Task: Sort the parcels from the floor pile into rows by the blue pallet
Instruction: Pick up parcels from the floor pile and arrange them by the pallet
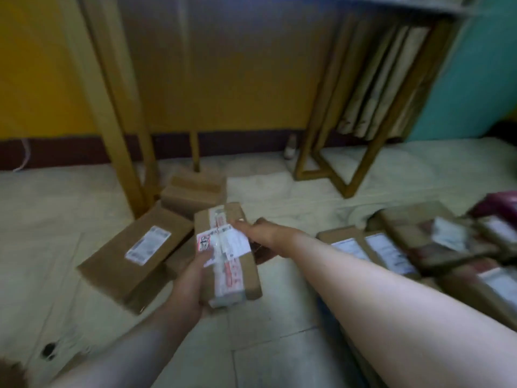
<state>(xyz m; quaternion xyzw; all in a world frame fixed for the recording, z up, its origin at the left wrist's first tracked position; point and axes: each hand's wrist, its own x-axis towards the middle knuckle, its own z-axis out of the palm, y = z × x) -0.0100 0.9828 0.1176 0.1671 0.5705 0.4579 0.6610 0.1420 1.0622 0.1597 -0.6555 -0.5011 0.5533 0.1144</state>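
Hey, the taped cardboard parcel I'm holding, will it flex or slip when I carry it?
Taped parcel probably stays stiff: its edges look square. Glossy tape may be slippery. Left hand grips its near end, so likely light.

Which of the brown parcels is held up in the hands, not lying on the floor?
The parcel with red-and-white tape: the left hand and right hand grip it, unlike the flat box with one white label on the floor.

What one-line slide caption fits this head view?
Both hands, left hand and right hand, hold a taped cardboard parcel above the floor pile, labelled boxes lying to the right.
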